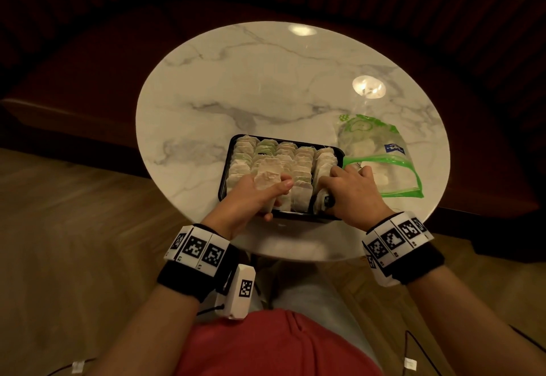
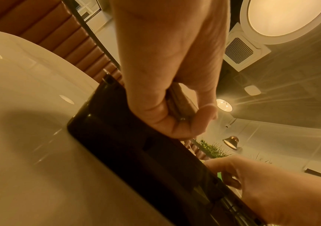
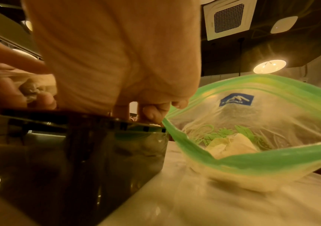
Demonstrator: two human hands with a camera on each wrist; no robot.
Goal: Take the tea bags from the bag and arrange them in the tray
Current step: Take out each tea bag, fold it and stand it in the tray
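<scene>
A black tray (image 1: 298, 215) near the table's front edge holds several rows of tea bags (image 1: 295, 160) standing on edge. My left hand (image 1: 274, 189) hovers over the tray's near left and pinches a tea bag (image 1: 267, 179) between thumb and fingers; the left wrist view shows the pinch (image 2: 182, 107) above the tray wall (image 2: 126, 137). My right hand (image 1: 334, 176) curls its fingers down onto the rightmost row. Whether it pinches a bag there is hidden. The clear zip bag (image 1: 381, 151) with a green rim lies open right of the tray, with tea bags (image 3: 231, 145) inside.
The round marble table (image 1: 266, 86) is bare behind the tray. A dark red bench curves around its far side. The table's near edge runs just below the tray, with wooden floor to the left. Cables trail on the floor at the right.
</scene>
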